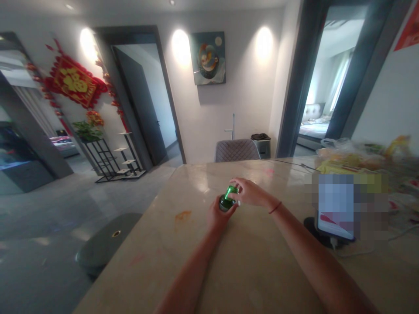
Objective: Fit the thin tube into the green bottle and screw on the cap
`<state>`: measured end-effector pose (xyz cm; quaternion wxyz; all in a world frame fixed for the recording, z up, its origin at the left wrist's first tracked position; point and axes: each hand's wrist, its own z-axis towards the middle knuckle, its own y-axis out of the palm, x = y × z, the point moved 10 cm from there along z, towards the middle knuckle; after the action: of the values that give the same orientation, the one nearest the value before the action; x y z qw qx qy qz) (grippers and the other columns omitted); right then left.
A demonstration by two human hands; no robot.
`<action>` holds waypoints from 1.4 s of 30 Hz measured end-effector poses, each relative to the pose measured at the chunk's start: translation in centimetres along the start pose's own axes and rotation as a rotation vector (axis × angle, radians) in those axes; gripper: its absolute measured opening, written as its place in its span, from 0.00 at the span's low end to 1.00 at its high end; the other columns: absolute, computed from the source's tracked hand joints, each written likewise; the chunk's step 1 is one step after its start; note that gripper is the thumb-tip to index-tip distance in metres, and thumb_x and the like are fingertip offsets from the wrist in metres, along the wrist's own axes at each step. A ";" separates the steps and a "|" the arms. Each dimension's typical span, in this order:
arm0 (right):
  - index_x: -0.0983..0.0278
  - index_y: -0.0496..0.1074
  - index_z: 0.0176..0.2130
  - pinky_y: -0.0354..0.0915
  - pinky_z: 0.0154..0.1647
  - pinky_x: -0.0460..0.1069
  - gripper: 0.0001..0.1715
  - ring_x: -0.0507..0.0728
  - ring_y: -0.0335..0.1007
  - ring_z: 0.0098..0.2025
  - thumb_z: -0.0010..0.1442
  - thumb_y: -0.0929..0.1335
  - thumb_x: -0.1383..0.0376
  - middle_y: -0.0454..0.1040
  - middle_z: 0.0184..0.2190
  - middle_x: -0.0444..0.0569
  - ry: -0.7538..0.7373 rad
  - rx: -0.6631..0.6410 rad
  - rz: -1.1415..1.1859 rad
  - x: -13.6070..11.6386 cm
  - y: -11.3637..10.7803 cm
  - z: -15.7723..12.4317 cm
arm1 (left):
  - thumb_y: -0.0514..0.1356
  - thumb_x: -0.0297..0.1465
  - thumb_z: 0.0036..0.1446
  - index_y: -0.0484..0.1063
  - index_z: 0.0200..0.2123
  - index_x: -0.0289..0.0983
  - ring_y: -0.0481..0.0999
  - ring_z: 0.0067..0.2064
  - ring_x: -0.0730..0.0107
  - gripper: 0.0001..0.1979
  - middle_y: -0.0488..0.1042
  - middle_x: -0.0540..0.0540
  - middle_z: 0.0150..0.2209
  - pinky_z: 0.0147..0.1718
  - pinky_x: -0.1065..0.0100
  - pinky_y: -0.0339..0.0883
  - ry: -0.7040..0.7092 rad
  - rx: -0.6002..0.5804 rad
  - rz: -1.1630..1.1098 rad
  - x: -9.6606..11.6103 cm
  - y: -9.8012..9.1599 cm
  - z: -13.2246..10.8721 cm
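A small green bottle (225, 203), shiny and dark toward its base, is held over the middle of the table. My left hand (216, 214) wraps around its lower part, the thumb along the near side. Over the bright green upper part, my right hand (248, 192) curls its fingers and thumb around the neck. A thin red band circles my right wrist. The very top of the bottle is partly covered by the right fingers, so whether it has a cap is hidden.
The pale stone table (248, 261) bears an orange stain on the left. A phone (335, 213) on a dark stand, with a white cable, is at the right. Plastic bags (352, 152) lie behind it. A grey chair (236, 150) and a green stool (108, 244) stand by the table.
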<state>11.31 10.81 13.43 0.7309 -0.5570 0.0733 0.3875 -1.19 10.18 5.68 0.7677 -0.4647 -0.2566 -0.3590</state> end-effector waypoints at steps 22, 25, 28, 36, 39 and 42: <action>0.67 0.66 0.45 0.63 0.41 0.50 0.20 0.54 0.67 0.38 0.51 0.66 0.65 0.71 0.38 0.53 -0.007 0.049 0.065 0.1 0.2 0.0 | 0.61 0.49 0.40 0.68 0.41 0.41 0.73 0.34 0.66 0.26 0.74 0.47 0.34 0.32 0.69 0.62 -0.011 -0.007 -0.006 0.0 -0.1 -0.2; 0.67 0.66 0.43 0.64 0.37 0.48 0.19 0.52 0.67 0.34 0.49 0.67 0.66 0.72 0.37 0.51 -0.015 0.028 0.151 0.6 0.2 0.2 | 0.60 0.49 0.40 0.68 0.41 0.41 0.73 0.34 0.66 0.26 0.75 0.47 0.33 0.31 0.69 0.62 0.001 -0.014 0.024 0.1 0.0 -0.2; 0.66 0.65 0.44 0.65 0.37 0.47 0.20 0.52 0.68 0.35 0.50 0.66 0.64 0.71 0.37 0.51 -0.005 0.107 0.297 1.8 -0.9 0.7 | 0.60 0.50 0.41 0.68 0.41 0.41 0.73 0.34 0.66 0.26 0.75 0.47 0.33 0.32 0.68 0.63 0.003 -0.017 0.021 0.2 0.1 -0.2; 0.70 0.69 0.35 0.63 0.30 0.46 0.15 0.52 0.68 0.30 0.43 0.66 0.67 0.72 0.28 0.47 0.393 0.302 0.549 12.1 0.0 0.6 | 0.60 0.50 0.41 0.68 0.41 0.41 0.73 0.36 0.65 0.26 0.75 0.47 0.34 0.34 0.67 0.63 -0.021 -0.019 -0.004 0.2 -0.1 -0.2; 0.69 0.70 0.27 0.61 0.28 0.44 0.09 0.52 0.66 0.27 0.40 0.66 0.69 0.70 0.22 0.44 0.440 0.217 0.364 14.6 1.9 0.1 | 0.60 0.50 0.41 0.68 0.41 0.41 0.73 0.36 0.66 0.26 0.75 0.47 0.34 0.34 0.67 0.63 -0.036 -0.023 0.000 0.1 -0.1 -0.2; 0.69 0.70 0.31 0.62 0.31 0.44 0.13 0.53 0.67 0.31 0.39 0.66 0.71 0.71 0.27 0.47 0.445 0.231 0.119 16.0 2.2 -0.6 | 0.60 0.49 0.41 0.68 0.41 0.41 0.73 0.36 0.66 0.26 0.75 0.47 0.34 0.34 0.67 0.63 -0.047 -0.017 -0.002 -0.2 0.0 -0.2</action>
<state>21.10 18.20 2.94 0.7314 -0.5361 0.3086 0.2870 -1.27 10.08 5.48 0.7571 -0.4792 -0.2719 -0.3510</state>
